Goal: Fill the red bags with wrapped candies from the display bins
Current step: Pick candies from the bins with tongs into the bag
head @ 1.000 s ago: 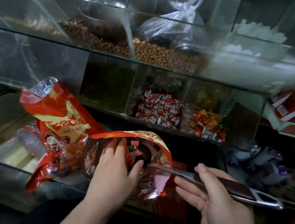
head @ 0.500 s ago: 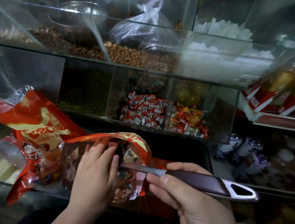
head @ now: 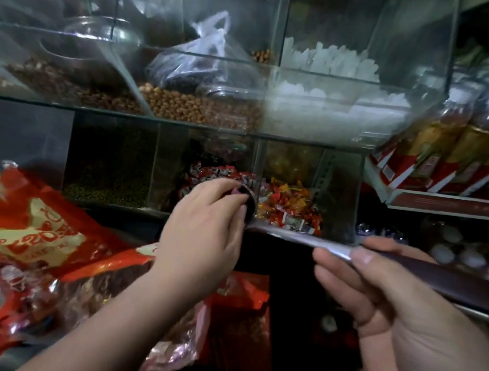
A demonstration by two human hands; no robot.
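Note:
Two red bags lie low on the left: one flat with a yellow label, one see-through at the front and holding candies. My right hand grips the dark handle of a metal scoop, and its bowl is raised in front of the bin of red-and-white wrapped candies. Beside it is a bin of orange and red candies. My left hand is up at the scoop's bowl, fingers curled over it and pinching a small pink piece. The hand hides the inside of the bowl.
Glass bins above hold brown nuts, white lumps, a metal bowl and a knotted plastic bag. A bin of green beans stands left of the candies. Boxed bottles fill the shelf at right.
The scoop came out of the open bag and rose toward the candy bins. My left hand let go of the bag's mouth and moved up to the scoop's bowl. The bag now lies slumped.

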